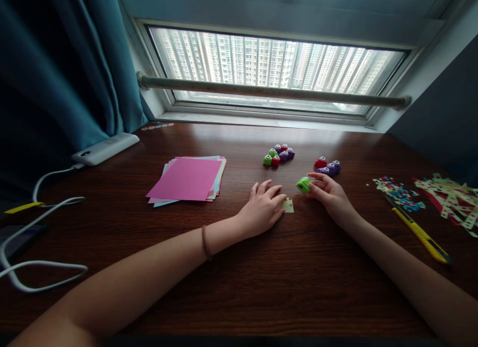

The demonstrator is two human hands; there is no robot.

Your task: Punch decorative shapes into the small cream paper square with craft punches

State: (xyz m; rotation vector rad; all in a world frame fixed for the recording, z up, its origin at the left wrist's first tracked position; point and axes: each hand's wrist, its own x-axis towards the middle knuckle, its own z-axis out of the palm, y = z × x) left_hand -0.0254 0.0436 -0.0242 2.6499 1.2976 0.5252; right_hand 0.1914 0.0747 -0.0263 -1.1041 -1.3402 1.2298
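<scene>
Between the fingertips of my right hand point(330, 195) is a green craft punch point(302, 185), held just above the table. My left hand point(263, 207) lies flat with its fingers spread, the thumb side over a small pale yellow piece of paper point(288, 205). Small cut-out shapes show in that paper; part of it is hidden under the hand. Beyond my right hand sit a red punch point(320, 162) and several purple punches point(330, 168). Farther back stands a group of green, red and purple punches point(279, 154).
A stack of coloured paper point(186, 178) lies left of my hands. On the right are paper confetti point(399, 192), a yellow utility knife point(421, 235) and a heap of punched paper strips point(450, 200). A white power bank point(106, 149) with a cable point(48, 262) is at the left.
</scene>
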